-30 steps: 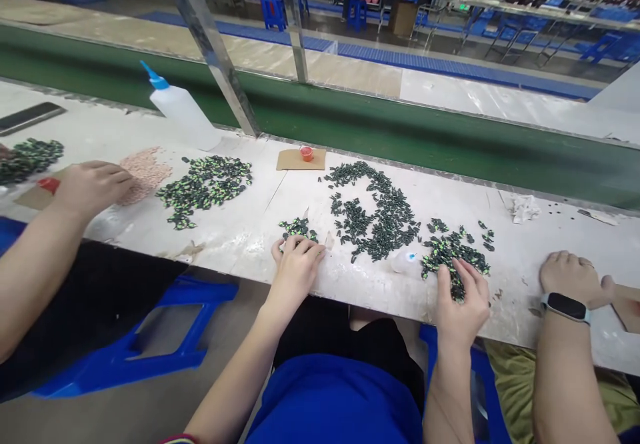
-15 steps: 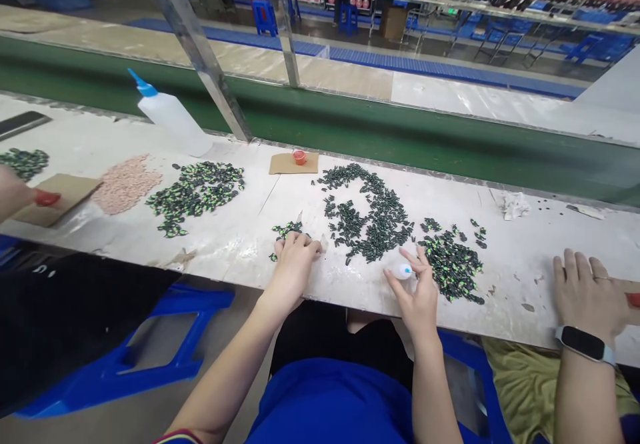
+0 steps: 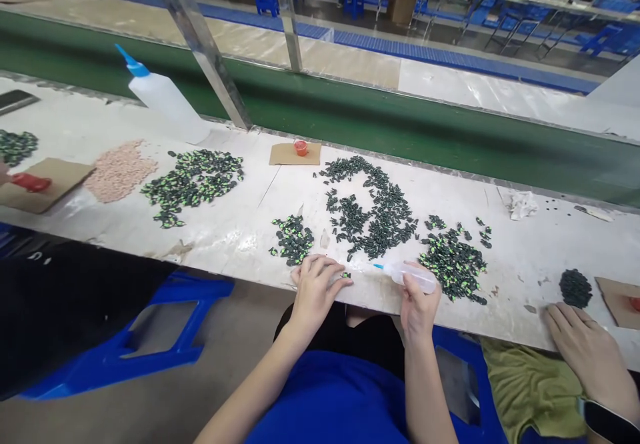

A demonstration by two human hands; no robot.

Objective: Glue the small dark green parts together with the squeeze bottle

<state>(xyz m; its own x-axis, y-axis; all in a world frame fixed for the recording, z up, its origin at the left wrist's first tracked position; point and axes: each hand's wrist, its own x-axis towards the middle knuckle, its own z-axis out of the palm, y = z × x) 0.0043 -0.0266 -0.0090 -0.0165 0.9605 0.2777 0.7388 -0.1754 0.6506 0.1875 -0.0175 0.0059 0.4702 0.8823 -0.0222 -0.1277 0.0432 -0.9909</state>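
Near table edge (image 3: 373,299), left hand (image 3: 316,291) pinching small piece (image 3: 347,275), right hand (image 3: 420,305) gripping bottle (image 3: 399,271), gap between hands.

Left arm (image 3: 260,381) bare, slanting from near left to far right. Left hand (image 3: 320,291) back up, fingers bent, thumb and forefinger tips drawn close, pointing right. Right arm (image 3: 426,381) bare, reaching far, leaning slightly left; right hand (image 3: 419,301) curled in a grip. Hands apart.

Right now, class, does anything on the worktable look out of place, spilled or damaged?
A crumpled white wad lies toward the far edge of the worktable: it resembles litter, unlike the green-flecked pieces grouped nearby. Brownish marks also stain the surface.
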